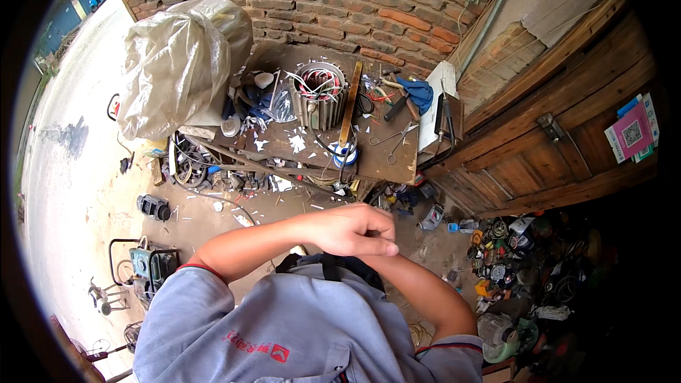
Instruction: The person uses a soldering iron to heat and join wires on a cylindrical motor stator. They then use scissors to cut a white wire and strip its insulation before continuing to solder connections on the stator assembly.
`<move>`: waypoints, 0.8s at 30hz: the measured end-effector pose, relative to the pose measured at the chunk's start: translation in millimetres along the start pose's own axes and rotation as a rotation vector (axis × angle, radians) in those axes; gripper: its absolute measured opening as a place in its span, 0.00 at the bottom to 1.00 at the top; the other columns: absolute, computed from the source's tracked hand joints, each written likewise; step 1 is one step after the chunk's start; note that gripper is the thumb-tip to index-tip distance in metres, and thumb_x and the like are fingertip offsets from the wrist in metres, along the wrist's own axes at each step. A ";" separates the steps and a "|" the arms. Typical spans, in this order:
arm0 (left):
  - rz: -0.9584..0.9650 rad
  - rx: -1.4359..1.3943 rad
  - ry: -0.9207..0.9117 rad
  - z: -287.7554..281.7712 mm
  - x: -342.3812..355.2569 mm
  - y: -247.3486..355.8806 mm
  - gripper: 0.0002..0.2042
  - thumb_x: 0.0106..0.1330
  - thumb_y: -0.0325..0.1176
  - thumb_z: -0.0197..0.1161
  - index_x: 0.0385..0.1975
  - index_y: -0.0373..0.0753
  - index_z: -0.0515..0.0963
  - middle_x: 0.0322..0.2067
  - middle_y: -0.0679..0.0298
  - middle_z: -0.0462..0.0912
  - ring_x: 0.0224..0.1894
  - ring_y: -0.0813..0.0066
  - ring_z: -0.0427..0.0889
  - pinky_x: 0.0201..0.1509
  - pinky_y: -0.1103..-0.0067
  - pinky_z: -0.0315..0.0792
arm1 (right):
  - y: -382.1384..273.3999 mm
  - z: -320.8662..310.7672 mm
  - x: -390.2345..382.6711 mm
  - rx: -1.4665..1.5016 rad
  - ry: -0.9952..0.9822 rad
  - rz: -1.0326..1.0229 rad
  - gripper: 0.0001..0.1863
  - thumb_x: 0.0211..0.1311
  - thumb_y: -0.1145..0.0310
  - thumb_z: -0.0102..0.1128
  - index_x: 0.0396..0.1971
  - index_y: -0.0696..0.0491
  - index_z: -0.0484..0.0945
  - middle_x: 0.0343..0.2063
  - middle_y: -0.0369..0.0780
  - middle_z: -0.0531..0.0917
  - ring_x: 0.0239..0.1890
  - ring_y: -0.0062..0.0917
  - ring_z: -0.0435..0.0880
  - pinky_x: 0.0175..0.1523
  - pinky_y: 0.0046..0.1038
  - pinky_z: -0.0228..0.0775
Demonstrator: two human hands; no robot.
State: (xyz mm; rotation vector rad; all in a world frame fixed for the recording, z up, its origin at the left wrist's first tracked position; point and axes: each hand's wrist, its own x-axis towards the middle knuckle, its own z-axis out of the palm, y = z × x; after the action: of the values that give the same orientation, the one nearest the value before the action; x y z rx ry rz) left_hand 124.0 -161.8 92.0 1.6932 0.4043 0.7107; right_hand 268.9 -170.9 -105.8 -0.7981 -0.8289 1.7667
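Apparently, the left hand [352, 230] hides the right hand.

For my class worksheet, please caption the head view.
Left hand crossed over the right forearm; motor and white scraps on the bench.

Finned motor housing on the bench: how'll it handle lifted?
The finned motor housing looks metal, so probably stiff and heavy. Standing upright and stout, it seems unlikely to tip if nudged. The wires at its open top look floppy and might snag.
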 end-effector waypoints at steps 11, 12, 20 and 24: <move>-1.471 -0.292 0.852 111.1 -317.2 -205.4 0.27 0.63 0.37 0.68 0.62 0.36 0.73 0.45 0.57 0.85 0.44 0.64 0.84 0.44 0.69 0.80 | -163.1 -112.3 32.6 -0.879 0.203 -0.072 0.09 0.67 0.69 0.63 0.33 0.61 0.82 0.22 0.31 0.82 0.24 0.10 0.75 0.30 0.18 0.68; -1.412 -0.407 1.023 119.8 -311.8 -209.7 0.25 0.64 0.39 0.68 0.58 0.34 0.76 0.45 0.61 0.84 0.44 0.71 0.82 0.43 0.73 0.79 | -169.7 -121.0 40.6 -0.833 0.203 -0.066 0.09 0.68 0.69 0.62 0.33 0.61 0.82 0.23 0.29 0.80 0.23 0.08 0.72 0.28 0.17 0.64; -1.489 0.046 0.839 159.9 -227.5 -250.4 0.13 0.59 0.31 0.69 0.43 0.34 0.84 0.39 0.62 0.88 0.40 0.72 0.85 0.47 0.76 0.77 | -136.8 -100.5 56.5 -1.026 -0.223 -0.119 0.09 0.64 0.69 0.65 0.36 0.59 0.83 0.26 0.43 0.83 0.24 0.26 0.81 0.32 0.28 0.72; -1.183 -0.600 0.890 159.6 -243.5 -204.9 0.07 0.62 0.25 0.64 0.38 0.36 0.82 0.34 0.69 0.84 0.39 0.77 0.81 0.47 0.79 0.74 | -127.1 -98.3 49.7 -1.005 -0.324 -0.054 0.09 0.63 0.69 0.65 0.36 0.59 0.83 0.27 0.43 0.83 0.24 0.28 0.81 0.32 0.29 0.72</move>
State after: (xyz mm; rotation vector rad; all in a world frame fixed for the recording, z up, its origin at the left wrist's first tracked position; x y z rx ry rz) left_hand 66.1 -380.8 -182.6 0.2996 1.4710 0.5284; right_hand 397.4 -71.6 -62.3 -1.0967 -2.0009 1.3811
